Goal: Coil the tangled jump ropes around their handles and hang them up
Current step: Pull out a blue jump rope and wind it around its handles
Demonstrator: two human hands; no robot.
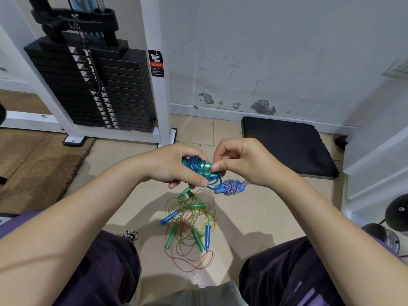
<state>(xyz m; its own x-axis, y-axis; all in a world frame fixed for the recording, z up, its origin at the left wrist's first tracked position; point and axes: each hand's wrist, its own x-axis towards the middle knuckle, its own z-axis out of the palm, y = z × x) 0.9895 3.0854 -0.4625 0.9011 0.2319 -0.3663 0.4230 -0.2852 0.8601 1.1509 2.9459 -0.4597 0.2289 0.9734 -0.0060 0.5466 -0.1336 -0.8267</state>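
My left hand [176,166] grips a pair of green handles [206,166] with a blue rope [195,163] wound round them. My right hand [238,161] pinches the free end of that blue rope just right of the handles, and a loop of it hangs below. On the floor under my hands lies a tangled pile of thin jump ropes [191,228] with green and blue handles. A purple-and-white braided rope [231,187], coiled round blue handles, lies on the floor to the right of the pile.
A weight-stack machine [92,85] in a white frame stands at the back left. A black mat [287,146] lies by the wall at the right. Dumbbell ends [397,213] sit at the far right. My knees [106,268] flank the pile.
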